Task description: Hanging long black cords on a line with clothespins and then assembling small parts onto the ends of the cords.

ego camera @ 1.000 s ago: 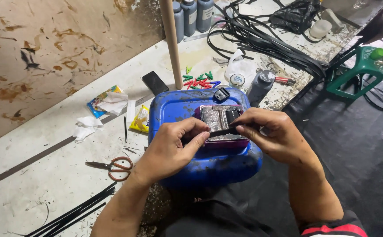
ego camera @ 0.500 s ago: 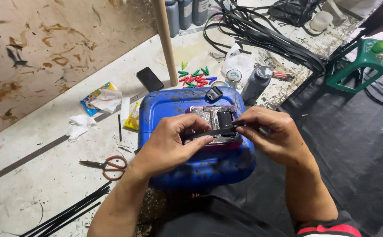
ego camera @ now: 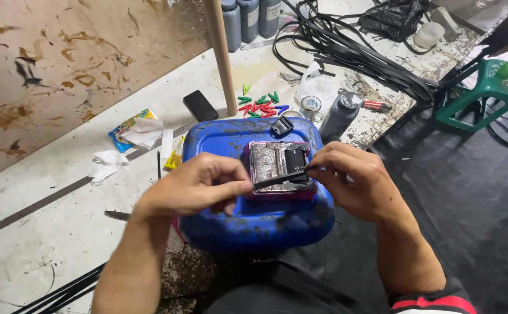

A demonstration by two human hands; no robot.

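Item: thin black flat strip [ego camera: 282, 179], which we are holding at both ends over a grimy square metal-faced block with a magenta rim [ego camera: 278, 170]. That block is resting on top of a blue plastic jerrycan lying on its side [ego camera: 254, 218].

Grip: our left hand [ego camera: 198, 189] is pinching the strip's left end between thumb and forefinger; our right hand [ego camera: 353, 181] is pinching its right end.

Handling, as we are judging it: light, narrow, probably flexible and smeared with ink or grime, so slippery; it is best taken at the ends, as now. The block looks rigid and dirty.

Containers: three dark grey bottles [ego camera: 248, 20] are standing at the far edge of the tabletop [ego camera: 44, 227], contents hidden; another dark bottle [ego camera: 339, 116] and a small clear cup [ego camera: 310, 105] are sitting beside coloured plastic pegs [ego camera: 259, 104].
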